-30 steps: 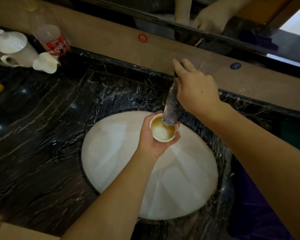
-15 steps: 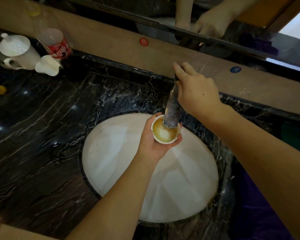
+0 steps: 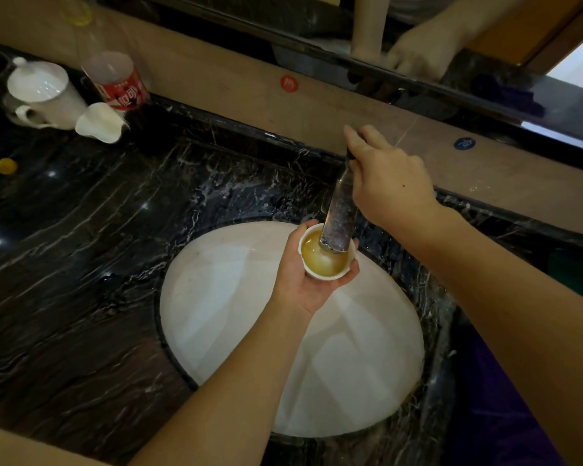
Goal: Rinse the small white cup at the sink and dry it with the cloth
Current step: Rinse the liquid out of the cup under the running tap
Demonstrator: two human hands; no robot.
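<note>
White porcelain is up under the tap: the small white cup (image 3: 327,252) is cradled in the curled fingers of the left hand (image 3: 308,280), held over the far part of the sink (image 3: 223,297), just below the spout (image 3: 340,213). Its mouth is pointed upward, its axis kept near upright, and amber liquid is seen pooled inside. The tap handle behind the spout is gripped by the right hand (image 3: 389,186). Rinsing looks to be the step in hand. Next, a tilt toward the basin would be called for, so the brown water is emptied. No cloth can be made out for certain.
</note>
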